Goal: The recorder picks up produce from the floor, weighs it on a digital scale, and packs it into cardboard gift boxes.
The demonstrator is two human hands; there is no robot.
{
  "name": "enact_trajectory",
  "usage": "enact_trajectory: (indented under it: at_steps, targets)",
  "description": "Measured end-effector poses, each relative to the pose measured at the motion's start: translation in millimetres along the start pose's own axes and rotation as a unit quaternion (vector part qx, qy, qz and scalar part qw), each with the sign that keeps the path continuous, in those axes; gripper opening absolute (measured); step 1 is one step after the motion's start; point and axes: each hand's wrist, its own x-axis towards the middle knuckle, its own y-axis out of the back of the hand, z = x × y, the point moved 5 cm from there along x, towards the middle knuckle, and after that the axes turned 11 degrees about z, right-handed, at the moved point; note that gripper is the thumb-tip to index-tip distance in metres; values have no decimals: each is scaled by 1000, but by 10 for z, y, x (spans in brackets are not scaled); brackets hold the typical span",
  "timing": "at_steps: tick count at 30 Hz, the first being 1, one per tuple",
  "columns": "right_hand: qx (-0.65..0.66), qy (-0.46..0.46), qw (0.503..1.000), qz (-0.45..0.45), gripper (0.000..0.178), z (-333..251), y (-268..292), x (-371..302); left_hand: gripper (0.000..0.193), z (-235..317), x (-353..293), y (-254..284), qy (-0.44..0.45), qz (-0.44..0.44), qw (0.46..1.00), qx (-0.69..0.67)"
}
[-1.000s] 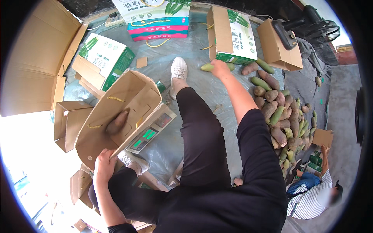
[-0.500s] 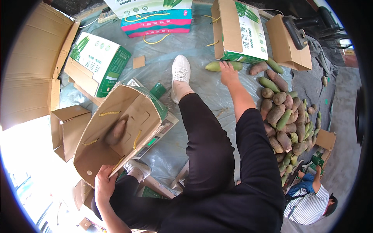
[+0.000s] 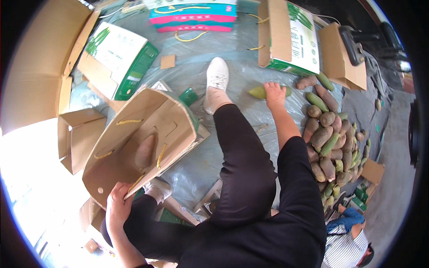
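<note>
My right hand [image 3: 275, 94] is closed over a long green radish [image 3: 257, 92] just above the plastic-covered floor, its pale yellowish end sticking out to the left. At the lower left, my left hand [image 3: 118, 204] grips the near rim of an open cardboard box [image 3: 105, 167] tilted toward me. One reddish-brown radish [image 3: 145, 151] lies inside that box, and yellow rope handles [image 3: 161, 155] hang along its walls. To the right of my right arm rests a heap of radishes [image 3: 328, 136], some green, some brownish red.
A white and green carton [image 3: 281, 35] lies beyond my right hand, beside a brown box [image 3: 339, 53]. Another white and green carton [image 3: 127, 58] stands at far left. My white shoe [image 3: 217, 73] is between the boxes and radishes. A person in a striped shirt [image 3: 346, 248] works at lower right.
My right hand has drawn the green radish toward me, away from the white and green carton. My left hand keeps its hold on the box rim. The whole view has shifted slightly.
</note>
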Motion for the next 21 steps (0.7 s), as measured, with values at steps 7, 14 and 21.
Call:
enact_trajectory:
  at_steps: [7, 14, 21]
  targets:
    - [88, -69, 992, -55, 60, 162, 342, -202, 23, 10, -13, 1, -3, 2, 1000, -15]
    - [384, -156, 910, 8, 59, 272, 641, -397, 29, 1, -153, 42, -25, 10, 1000, 0]
    - [752, -11, 649, 114, 62, -109, 2486, -310, 42, -26, -284, 60, -49, 51, 997, -31]
